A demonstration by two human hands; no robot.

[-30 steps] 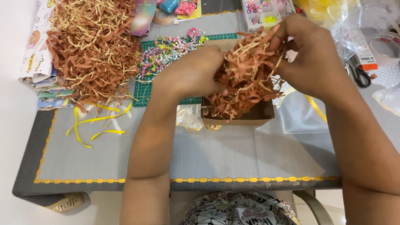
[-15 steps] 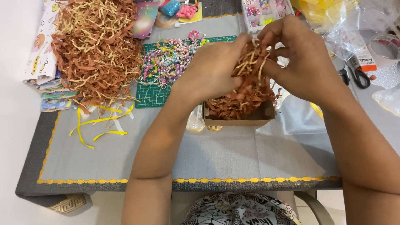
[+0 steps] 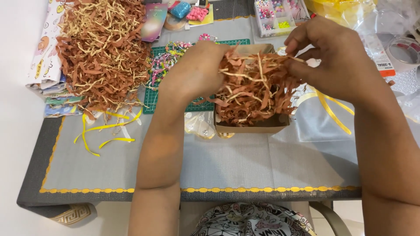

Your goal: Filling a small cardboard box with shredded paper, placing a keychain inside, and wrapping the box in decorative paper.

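Note:
My left hand (image 3: 199, 67) and my right hand (image 3: 332, 54) both grip a tangle of brown and tan shredded paper (image 3: 256, 89), pulling it apart between them. The shreds hang down into a small open cardboard box (image 3: 253, 126) that sits on the grey table mat (image 3: 245, 161) just below my hands. The box is mostly filled and its inside is hidden by the paper.
A large heap of the same shredded paper (image 3: 103, 48) lies at the back left, with yellow ribbon strips (image 3: 103, 126) in front of it. A green cutting mat (image 3: 175, 83) holds colourful beads. A bead organiser (image 3: 278, 15), clear bags (image 3: 323, 118), and tape rolls (image 3: 404, 48) are on the right.
My hands have lowered with the shredded paper and spread it wider over the box; the view has shifted slightly.

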